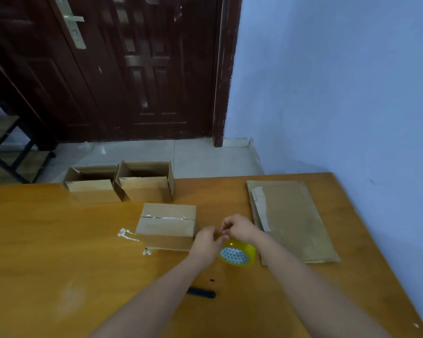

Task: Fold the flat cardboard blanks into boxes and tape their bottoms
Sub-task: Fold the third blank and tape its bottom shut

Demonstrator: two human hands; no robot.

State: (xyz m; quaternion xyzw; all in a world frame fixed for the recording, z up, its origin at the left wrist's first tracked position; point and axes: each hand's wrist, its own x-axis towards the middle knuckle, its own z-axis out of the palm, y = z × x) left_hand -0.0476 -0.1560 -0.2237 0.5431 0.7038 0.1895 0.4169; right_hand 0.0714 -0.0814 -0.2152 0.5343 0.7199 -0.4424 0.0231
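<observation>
A folded cardboard box [167, 225] sits bottom-up in the middle of the table, a strip of clear tape running along its seam. Just right of it stands a yellow tape roll [239, 253]. My left hand [205, 242] and my right hand [239, 226] meet above the roll, fingers curled and pinching something small between them, likely the tape's loose end; I cannot make it out. A stack of flat cardboard blanks [291, 220] lies to the right. Two open-topped boxes [93, 184] [145, 181] stand at the table's far edge.
A black pen-like tool [202, 293] lies near my left forearm. Crumpled tape scraps [126, 234] lie left of the box. The wooden table [47, 252] ends against a blue wall on the right; a dark door stands beyond.
</observation>
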